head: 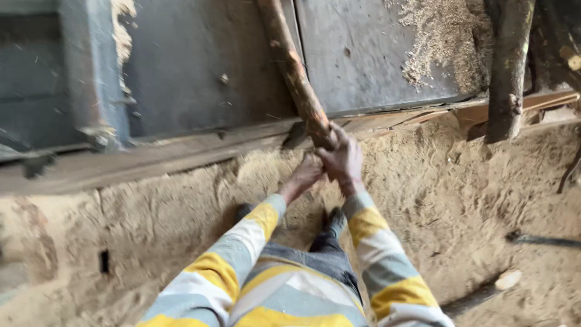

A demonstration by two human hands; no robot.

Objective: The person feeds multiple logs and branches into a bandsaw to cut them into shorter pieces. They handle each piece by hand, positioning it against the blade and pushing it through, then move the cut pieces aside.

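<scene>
The right hand (344, 158) is clamped round the lower end of a rough log (295, 72), and the left hand (305, 175) sits just below it, fingers curled near the butt, though I cannot tell how firmly it grips. The log slants up across the grey metal machine bed (363, 54). It looks mid-feed; pushing on would need a steady shove. Another upright log (507, 72) stands right, sawdust (448, 181) heaped all about underfoot
</scene>
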